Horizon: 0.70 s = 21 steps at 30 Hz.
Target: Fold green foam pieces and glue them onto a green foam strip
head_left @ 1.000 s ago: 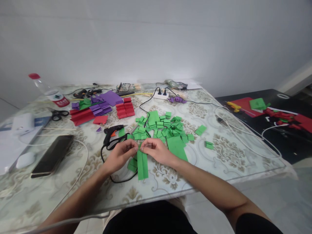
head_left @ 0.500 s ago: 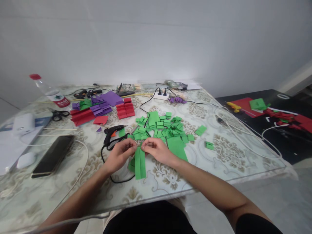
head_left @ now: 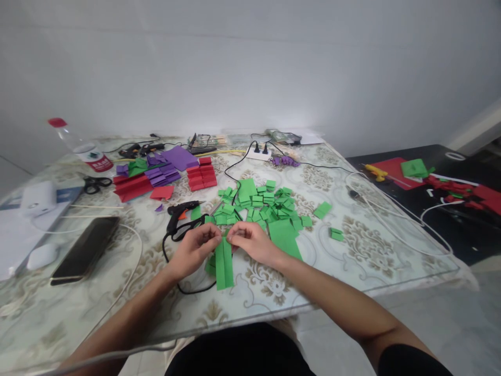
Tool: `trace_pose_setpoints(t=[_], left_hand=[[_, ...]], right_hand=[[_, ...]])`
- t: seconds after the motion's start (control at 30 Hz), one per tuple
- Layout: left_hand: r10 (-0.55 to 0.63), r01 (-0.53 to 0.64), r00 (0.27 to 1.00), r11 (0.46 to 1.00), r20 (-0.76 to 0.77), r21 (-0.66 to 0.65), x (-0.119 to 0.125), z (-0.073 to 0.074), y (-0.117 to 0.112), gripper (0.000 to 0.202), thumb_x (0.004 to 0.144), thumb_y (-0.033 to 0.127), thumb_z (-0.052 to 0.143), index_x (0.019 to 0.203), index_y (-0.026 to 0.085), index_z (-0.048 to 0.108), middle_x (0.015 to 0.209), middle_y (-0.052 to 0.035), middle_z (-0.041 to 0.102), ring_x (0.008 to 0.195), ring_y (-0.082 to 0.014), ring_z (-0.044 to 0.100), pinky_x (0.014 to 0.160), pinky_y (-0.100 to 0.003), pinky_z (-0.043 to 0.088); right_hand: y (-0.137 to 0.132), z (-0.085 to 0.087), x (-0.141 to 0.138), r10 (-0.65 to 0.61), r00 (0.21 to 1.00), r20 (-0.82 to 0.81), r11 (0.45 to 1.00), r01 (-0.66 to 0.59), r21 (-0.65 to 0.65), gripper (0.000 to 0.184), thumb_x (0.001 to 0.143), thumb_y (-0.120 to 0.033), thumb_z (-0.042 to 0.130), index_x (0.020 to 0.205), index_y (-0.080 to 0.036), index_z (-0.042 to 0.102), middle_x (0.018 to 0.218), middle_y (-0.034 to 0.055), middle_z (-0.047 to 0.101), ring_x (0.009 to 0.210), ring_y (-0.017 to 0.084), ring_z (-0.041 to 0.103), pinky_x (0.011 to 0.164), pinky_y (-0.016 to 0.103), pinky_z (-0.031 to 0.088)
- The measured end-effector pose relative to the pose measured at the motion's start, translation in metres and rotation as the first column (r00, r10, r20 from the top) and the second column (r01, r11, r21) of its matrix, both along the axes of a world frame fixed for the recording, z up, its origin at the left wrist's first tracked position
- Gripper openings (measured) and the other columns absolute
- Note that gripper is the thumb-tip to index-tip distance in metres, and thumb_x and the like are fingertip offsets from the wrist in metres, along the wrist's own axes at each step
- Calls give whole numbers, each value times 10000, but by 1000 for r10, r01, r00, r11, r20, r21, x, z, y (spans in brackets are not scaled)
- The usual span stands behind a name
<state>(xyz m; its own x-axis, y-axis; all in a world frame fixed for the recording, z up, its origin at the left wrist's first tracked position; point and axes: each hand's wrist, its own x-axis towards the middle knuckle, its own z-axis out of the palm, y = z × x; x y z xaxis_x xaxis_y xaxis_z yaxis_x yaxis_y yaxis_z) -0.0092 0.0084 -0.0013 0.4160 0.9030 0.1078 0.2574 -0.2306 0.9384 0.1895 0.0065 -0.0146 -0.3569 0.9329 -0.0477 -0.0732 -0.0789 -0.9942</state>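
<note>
A green paper strip (head_left: 224,266), creased lengthwise, hangs toward me from between my two hands. My left hand (head_left: 198,245) pinches its upper left corner between thumb and forefinger. At the upper right corner, my right hand (head_left: 252,241) does the same. Part of another green piece (head_left: 210,265) shows behind the strip on the left. Just beyond my hands lies a pile of small folded green paper pieces (head_left: 270,206). A larger green sheet (head_left: 285,237) rests by my right wrist. Black-handled scissors (head_left: 190,227) and a black glue gun (head_left: 178,211) lie beyond my left hand.
To the left are a phone (head_left: 86,250), a white power bank (head_left: 38,199) and a bottle (head_left: 92,156). Red folded paper (head_left: 201,175) and purple paper (head_left: 178,157) lie farther back, near a power strip (head_left: 258,153). Cables cross the patterned tablecloth (head_left: 364,245).
The lower end of the green strip has tilted very slightly. Both hands keep their pinch in nearly the same place.
</note>
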Motion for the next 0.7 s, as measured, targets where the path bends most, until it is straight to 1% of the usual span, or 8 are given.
trace_pose_setpoints(t=[0.1, 0.5, 0.6, 0.7], left_hand=[[13, -13, 1000, 1000, 14, -13, 0, -1, 0, 240, 907, 374, 619, 781, 170, 612, 646, 31, 495, 604, -128, 452, 566, -244, 359], [16, -16, 1000, 1000, -11, 10, -1, -3, 0, 236, 918, 364, 604, 788, 167, 617, 654, 29, 490, 615, -131, 434, 573, -249, 357], [19, -18, 1000, 1000, -13, 11, 0, -2, 0, 223, 913, 358, 611, 792, 170, 618, 656, 29, 493, 616, -132, 436, 581, -251, 365], [37, -37, 999, 999, 4, -15, -1, 0, -1, 216, 893, 354, 617, 777, 171, 620, 651, 20, 515, 619, -139, 462, 589, -258, 382]], right_hand=[[0, 2, 0, 0, 1000, 0, 1000, 0, 1, 77, 790, -246, 675, 770, -172, 665, 603, -21, 656, 590, 146, 638, 598, 249, 496], [0, 1, 0, 5, 1000, -2, 1000, -5, 1, 101, 786, -269, 692, 776, -172, 664, 597, -25, 654, 573, 144, 636, 590, 252, 499], [0, 2, 0, -1, 1000, -1, 1000, 1, -7, 99, 783, -266, 700, 770, -174, 664, 602, -25, 656, 576, 145, 638, 594, 253, 504], [0, 2, 1, -11, 1000, -4, 1000, 11, -16, 85, 772, -249, 701, 758, -176, 661, 591, -24, 657, 570, 145, 637, 593, 253, 508]])
